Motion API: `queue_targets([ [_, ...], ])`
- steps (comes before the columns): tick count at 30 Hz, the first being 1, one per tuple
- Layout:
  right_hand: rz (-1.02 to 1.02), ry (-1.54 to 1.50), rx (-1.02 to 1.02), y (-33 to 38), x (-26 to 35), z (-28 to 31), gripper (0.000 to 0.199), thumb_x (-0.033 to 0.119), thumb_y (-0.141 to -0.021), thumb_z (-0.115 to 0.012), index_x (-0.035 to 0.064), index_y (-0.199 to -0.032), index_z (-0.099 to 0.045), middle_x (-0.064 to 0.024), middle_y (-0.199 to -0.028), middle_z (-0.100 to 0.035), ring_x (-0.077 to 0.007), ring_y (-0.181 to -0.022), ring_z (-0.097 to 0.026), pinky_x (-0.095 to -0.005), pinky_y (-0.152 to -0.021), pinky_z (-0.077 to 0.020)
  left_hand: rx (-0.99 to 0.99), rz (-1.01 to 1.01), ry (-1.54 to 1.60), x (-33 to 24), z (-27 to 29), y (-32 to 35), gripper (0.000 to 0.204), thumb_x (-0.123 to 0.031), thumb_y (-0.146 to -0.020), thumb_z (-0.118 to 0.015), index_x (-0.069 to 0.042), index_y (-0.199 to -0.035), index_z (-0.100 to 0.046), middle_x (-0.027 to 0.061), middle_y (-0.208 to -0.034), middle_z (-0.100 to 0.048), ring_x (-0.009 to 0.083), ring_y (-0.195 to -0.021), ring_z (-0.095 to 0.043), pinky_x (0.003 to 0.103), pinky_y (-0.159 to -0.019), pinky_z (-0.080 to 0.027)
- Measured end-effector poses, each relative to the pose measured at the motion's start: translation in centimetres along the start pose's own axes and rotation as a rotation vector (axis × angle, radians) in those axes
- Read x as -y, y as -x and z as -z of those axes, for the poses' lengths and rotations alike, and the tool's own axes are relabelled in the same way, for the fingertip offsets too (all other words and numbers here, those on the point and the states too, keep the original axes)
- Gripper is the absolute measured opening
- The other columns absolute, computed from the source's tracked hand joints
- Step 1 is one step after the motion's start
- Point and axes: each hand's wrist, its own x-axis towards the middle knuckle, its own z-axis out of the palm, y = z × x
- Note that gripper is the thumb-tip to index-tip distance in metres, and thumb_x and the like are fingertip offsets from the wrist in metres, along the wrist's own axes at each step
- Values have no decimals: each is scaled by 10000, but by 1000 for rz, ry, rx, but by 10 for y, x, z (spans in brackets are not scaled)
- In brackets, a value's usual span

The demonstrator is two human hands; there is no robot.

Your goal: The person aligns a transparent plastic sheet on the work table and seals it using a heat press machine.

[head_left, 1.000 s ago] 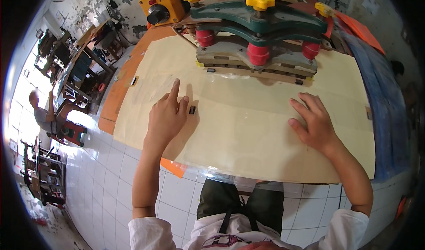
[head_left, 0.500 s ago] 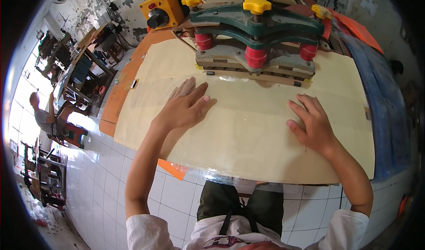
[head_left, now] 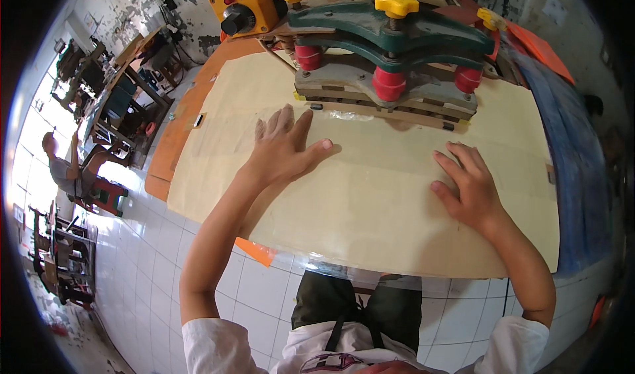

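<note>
A large pale cream sheet [head_left: 370,202] covers the table in front of me. My left hand [head_left: 284,145] lies flat on it with fingers spread, reaching toward the machine. My right hand [head_left: 466,182] presses flat on the sheet further right, fingers apart. Neither hand holds anything. At the far side stands a green clamp-like machine [head_left: 390,33] with red cylinders [head_left: 389,83] and yellow knobs, sitting on wooden slats [head_left: 383,109] over the sheet's far edge.
A yellow control box [head_left: 246,6] with a black dial stands at the machine's left. An orange board [head_left: 182,129] shows under the sheet on the left. Blue material [head_left: 575,149] lies along the right. White tiled floor is below. A person [head_left: 59,169] sits far left.
My left hand has slid forward and to the right across the sheet, toward the machine's base. My right hand has stayed in place.
</note>
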Motion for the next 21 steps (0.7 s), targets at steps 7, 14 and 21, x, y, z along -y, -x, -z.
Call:
queue_targets([
  [7,7,-4,-11,0,-1,-1,503,342,-915,-745,53,-1321,-680,-244,-1371,-590,-449,-1284,-552,-600,-1156,-396,-24,3,53,11,-3,1,1140,-866,-896,-447,33,-1594,-381,385,-1642,-259,496,-1582,-169,623,-1271,-75],
  [14,21,-23,-24,-1,0,-3,485,311,-908,-753,40,-1304,-679,-236,-1353,-592,-450,-1254,-563,-583,-1139,-414,309,77,148,65,70,59,862,-614,-1004,-562,31,-1562,-437,305,-1627,-379,399,-1575,-274,428,-1272,-259],
  [21,38,-34,-29,-1,-3,-2,502,297,-904,-756,33,-1323,-672,-246,-1385,-582,-463,-1257,-560,-579,-1119,-428,-202,392,5,110,18,56,680,-525,-1108,-399,-4,-1533,-496,265,-1608,-440,384,-1570,-296,450,-1271,-260],
])
